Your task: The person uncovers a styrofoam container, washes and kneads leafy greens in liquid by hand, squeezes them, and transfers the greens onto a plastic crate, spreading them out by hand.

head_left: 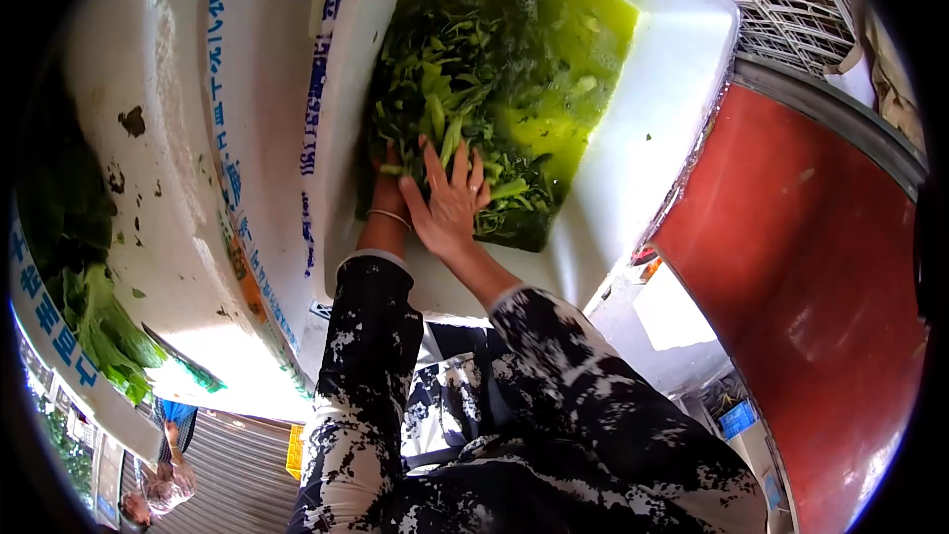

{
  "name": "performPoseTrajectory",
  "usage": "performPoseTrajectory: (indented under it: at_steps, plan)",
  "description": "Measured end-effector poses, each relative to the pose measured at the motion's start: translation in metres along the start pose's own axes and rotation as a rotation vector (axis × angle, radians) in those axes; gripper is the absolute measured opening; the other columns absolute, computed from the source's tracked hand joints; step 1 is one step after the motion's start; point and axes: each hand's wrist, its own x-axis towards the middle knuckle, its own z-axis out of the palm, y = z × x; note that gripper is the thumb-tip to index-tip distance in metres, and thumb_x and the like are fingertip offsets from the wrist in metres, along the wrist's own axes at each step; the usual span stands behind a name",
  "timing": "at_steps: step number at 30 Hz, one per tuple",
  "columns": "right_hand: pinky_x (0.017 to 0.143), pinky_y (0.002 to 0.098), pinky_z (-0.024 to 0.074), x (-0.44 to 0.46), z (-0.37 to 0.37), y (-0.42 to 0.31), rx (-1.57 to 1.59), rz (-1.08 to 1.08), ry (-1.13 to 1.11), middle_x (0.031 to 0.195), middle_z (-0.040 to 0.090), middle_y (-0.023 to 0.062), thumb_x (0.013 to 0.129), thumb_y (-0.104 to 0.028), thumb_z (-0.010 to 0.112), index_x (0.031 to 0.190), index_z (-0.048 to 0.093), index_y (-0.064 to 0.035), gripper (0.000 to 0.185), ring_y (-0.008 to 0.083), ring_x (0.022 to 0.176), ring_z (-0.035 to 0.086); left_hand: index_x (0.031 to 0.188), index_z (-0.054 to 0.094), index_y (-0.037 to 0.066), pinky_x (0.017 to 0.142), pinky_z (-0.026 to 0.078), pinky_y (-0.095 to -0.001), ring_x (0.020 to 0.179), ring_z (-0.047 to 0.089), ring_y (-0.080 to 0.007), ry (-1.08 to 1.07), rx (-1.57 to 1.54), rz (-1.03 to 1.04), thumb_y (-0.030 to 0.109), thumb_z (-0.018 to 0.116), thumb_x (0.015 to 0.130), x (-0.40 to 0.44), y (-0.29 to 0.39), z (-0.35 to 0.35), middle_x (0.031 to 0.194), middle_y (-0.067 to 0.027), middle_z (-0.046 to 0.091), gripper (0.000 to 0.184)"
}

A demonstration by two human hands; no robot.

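A white foam box holds green-tinted water with a mass of leafy greens in it. My right hand lies on top of the greens near the box's front, fingers spread and pressing on leaves and a pale stalk. Beside it, my left hand, with a band at the wrist, reaches down along the left wall. Its fingers are hidden among the wet leaves, so their grip does not show. Loose chopped bits float around both hands.
At left stands another white foam box with blue print, and more leafy greens lie beyond it. A red panel and a wire rack are at right. A person is at lower left, near a yellow crate.
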Motion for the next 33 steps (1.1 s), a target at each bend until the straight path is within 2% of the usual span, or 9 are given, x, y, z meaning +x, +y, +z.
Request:
performPoseTrajectory:
  at_steps: [2,3,9,16,19,21,23,32,33]
  plan:
    - [0.094,0.0565,0.0193,0.044,0.013,0.0,-0.042,0.053,0.236,0.135,0.033,0.0231,0.09,-0.044,0.046,0.135,0.039,-0.0267,0.049,0.0423,0.121,0.03,0.145,0.0,0.013,0.103,0.03,-0.0478,0.131,0.028,-0.0349,-0.036,0.11,0.023,0.058,0.045,0.086,-0.007,0.008,0.006,0.148,-0.0149,0.017,0.087]
    - [0.093,0.0564,0.0207,0.067,0.015,0.004,-0.06,0.081,0.293,0.13,0.036,0.0243,0.091,-0.043,0.046,0.136,0.037,-0.0241,0.05,0.0432,0.117,0.032,0.144,-0.005,0.008,0.103,0.029,-0.0451,0.133,0.022,-0.0348,0.319,0.309,-0.011,0.058,0.048,0.085,-0.008,0.004,0.014,0.149,-0.0171,0.011,0.094]
    - [0.083,0.0517,0.0406,0.168,-0.028,0.032,0.166,0.303,0.183,0.123,0.042,0.0309,0.093,-0.045,0.037,0.139,0.029,-0.0224,0.052,0.0406,0.114,0.043,0.144,-0.004,0.007,0.104,0.028,-0.0419,0.134,0.02,-0.0342,0.451,0.54,0.002,0.059,0.054,0.081,-0.02,0.008,0.039,0.149,-0.0185,0.006,0.1]
    - [0.107,0.0544,0.0127,0.25,-0.117,-0.004,-0.234,0.331,-0.172,0.148,0.017,0.0133,0.081,-0.067,0.041,0.134,0.043,-0.014,0.075,0.0306,0.137,0.014,0.138,0.025,0.005,0.099,0.033,-0.0394,0.122,0.037,-0.0294,0.404,0.527,0.28,0.029,0.067,0.082,-0.025,-0.003,0.032,0.137,-0.0161,0.029,0.074]
    - [0.11,0.0483,-0.004,0.271,-0.076,0.017,-0.244,-0.21,-0.049,0.143,0.031,0.0132,0.078,-0.073,0.036,0.133,0.045,-0.0152,0.081,0.0299,0.138,0.01,0.134,0.032,0.006,0.097,0.034,-0.0396,0.117,0.04,-0.0305,0.435,0.566,0.318,0.016,0.066,0.083,-0.019,-0.009,0.028,0.131,-0.0157,0.034,0.062]
    - [0.111,0.0491,0.0017,0.252,-0.059,-0.012,-0.386,-0.234,-0.524,0.143,0.029,0.0148,0.08,-0.071,0.037,0.137,0.038,-0.0165,0.079,0.0295,0.138,0.009,0.135,0.031,0.006,0.098,0.034,-0.0393,0.118,0.04,-0.0316,0.41,0.633,0.315,0.014,0.064,0.083,-0.016,-0.009,0.028,0.132,-0.0161,0.033,0.062]
    - [0.097,0.0471,0.0375,0.229,-0.007,0.006,-0.32,-0.253,-0.382,0.135,0.042,0.0155,0.078,-0.073,0.037,0.135,0.042,-0.0215,0.076,0.0358,0.124,0.038,0.135,0.029,0.007,0.101,0.031,-0.0395,0.12,0.038,-0.0346,0.487,0.716,0.254,0.012,0.066,0.08,-0.017,-0.007,0.037,0.136,-0.0175,0.03,0.066]
    - [0.096,0.0619,0.0328,0.04,-0.065,0.034,-0.103,-0.22,-0.305,0.141,0.031,0.0098,0.073,-0.066,0.056,0.13,0.048,-0.0214,0.073,0.0418,0.129,0.023,0.137,0.025,0.005,0.109,0.02,-0.0404,0.126,0.034,-0.0253,0.006,0.679,0.575,0.006,0.059,0.081,-0.009,-0.026,0.007,0.138,-0.012,0.033,0.066]
    - [0.094,0.0637,0.0317,0.016,-0.061,0.035,-0.142,-0.212,-0.289,0.141,0.03,0.0096,0.074,-0.064,0.056,0.13,0.048,-0.0225,0.07,0.0418,0.129,0.022,0.139,0.021,0.003,0.112,0.009,-0.0428,0.129,0.031,-0.0257,-0.125,-0.014,0.28,0.014,0.054,0.083,-0.013,-0.018,0.016,0.139,-0.0112,0.034,0.066]
